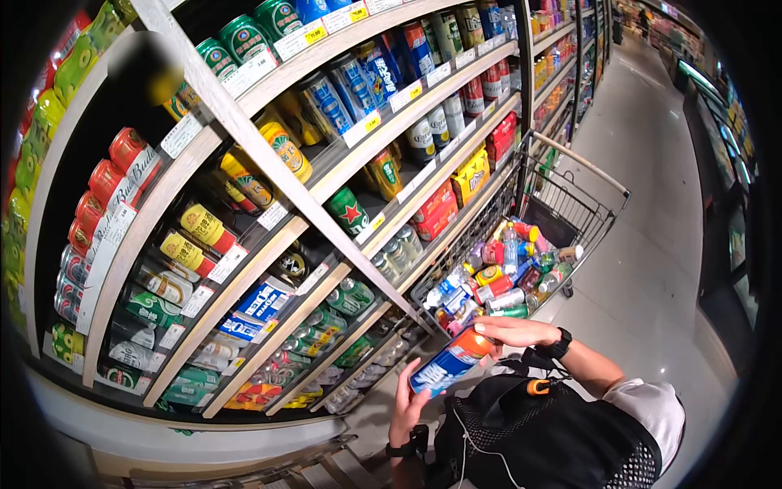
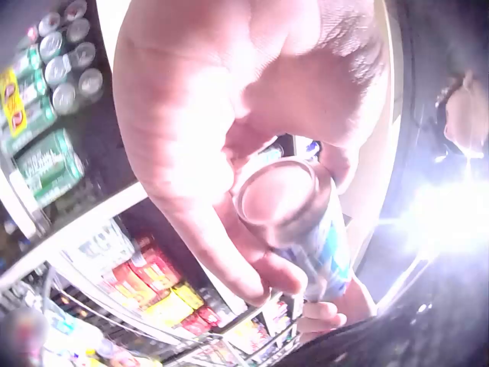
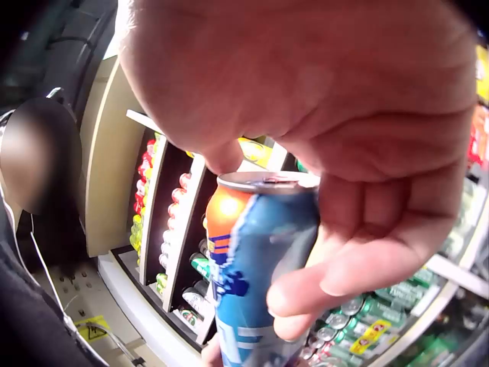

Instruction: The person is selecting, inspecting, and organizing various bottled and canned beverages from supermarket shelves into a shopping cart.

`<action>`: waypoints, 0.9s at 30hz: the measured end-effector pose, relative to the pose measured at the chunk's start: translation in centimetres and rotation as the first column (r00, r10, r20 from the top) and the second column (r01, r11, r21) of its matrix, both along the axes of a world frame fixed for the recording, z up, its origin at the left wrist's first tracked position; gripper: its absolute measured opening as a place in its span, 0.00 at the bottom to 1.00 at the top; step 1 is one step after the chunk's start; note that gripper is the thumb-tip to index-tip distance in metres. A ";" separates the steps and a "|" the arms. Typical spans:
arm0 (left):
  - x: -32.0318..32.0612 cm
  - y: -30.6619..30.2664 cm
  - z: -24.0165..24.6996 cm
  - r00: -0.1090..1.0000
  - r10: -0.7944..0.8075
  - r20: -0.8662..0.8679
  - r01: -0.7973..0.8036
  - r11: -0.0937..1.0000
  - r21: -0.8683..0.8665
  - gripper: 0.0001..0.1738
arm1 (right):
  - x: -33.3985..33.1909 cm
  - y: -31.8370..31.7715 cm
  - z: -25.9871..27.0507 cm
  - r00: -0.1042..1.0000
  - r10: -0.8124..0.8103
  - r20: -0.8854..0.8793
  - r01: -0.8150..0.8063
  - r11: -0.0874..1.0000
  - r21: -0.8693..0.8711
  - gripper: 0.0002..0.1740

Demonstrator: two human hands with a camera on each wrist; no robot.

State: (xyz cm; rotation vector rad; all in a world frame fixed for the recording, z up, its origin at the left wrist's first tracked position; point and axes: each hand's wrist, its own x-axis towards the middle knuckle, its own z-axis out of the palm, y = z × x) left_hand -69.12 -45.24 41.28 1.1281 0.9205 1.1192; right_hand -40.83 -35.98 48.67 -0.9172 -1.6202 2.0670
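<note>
A blue can with an orange end (image 1: pixel 450 363) lies tilted between both hands, in front of the body. My left hand (image 1: pixel 405 403) holds its blue end, with fingers and thumb curled round it. At the orange end, my right hand (image 1: pixel 521 332) grips the can. The left wrist view shows the silvery base of the can (image 2: pixel 279 195) within the curl of the left hand (image 2: pixel 206 115). In the right wrist view, the can's top rim (image 3: pixel 267 181) sits under the palm, and fingers of the right hand (image 3: pixel 321 115) press on its side.
Shelves (image 1: pixel 326 183) of drink cans and packs rise ahead and to the left. A wire shopping cart (image 1: pixel 599 175) with many bottles and cans stands just beyond the hands, beside the shelves. The aisle floor (image 1: pixel 643 187) runs off to the right, with another display (image 1: pixel 721 155) along it.
</note>
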 end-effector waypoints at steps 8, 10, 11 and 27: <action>12.3 7.5 1.4 0.977 -0.007 0.212 0.105 0.885 -0.454 0.47 | 11.0 6.2 0.8 0.980 -0.176 -0.092 0.198 0.842 0.503 0.39; 14.9 9.2 3.0 0.964 -0.065 0.258 0.182 0.867 -0.463 0.49 | 12.8 7.8 1.2 0.956 -0.183 -0.229 0.275 0.832 0.482 0.37; 16.3 9.3 4.3 0.948 -0.081 0.307 0.222 0.860 -0.459 0.49 | 13.8 8.6 1.4 0.938 -0.183 -0.295 0.309 0.827 0.470 0.35; 25.0 12.3 5.4 0.913 0.059 0.403 0.038 0.973 -0.228 0.36 | 18.5 13.1 4.9 0.874 -0.255 -0.415 0.392 0.873 0.291 0.29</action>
